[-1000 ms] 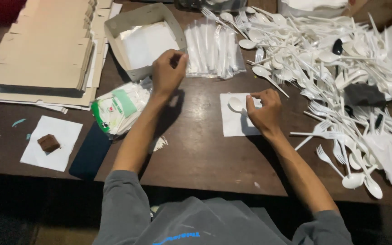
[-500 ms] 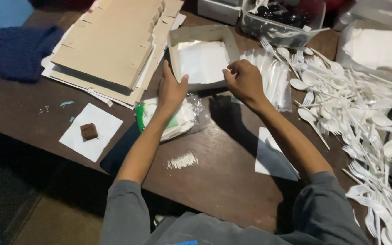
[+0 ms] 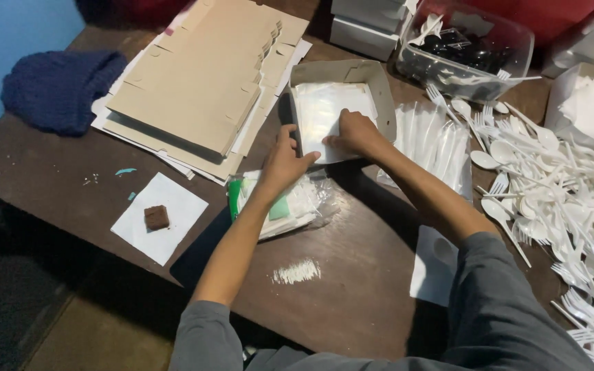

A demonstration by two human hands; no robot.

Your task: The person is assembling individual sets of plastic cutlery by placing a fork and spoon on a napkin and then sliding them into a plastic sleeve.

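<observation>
The table (image 3: 379,302) is dark brown with a chalky white smear (image 3: 297,271). The flattened cardboard boxes (image 3: 201,82) are plain tan, as is the open cardboard tray (image 3: 385,96), which holds clear plastic sleeves (image 3: 324,110). The plastic spoons and forks (image 3: 558,199) are white. The napkin packet (image 3: 290,206) is white with green. A dark brown square piece (image 3: 157,217) lies on a white paper square (image 3: 173,199). The knitted cloth (image 3: 60,89) is navy blue; the person's sleeves (image 3: 503,316) are grey.

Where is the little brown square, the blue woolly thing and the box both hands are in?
brown square (image 3: 157,217): head view, middle of its top face.
blue woolly thing (image 3: 60,89): head view, centre of the bundle.
box (image 3: 385,103): head view, its right cardboard wall.
</observation>
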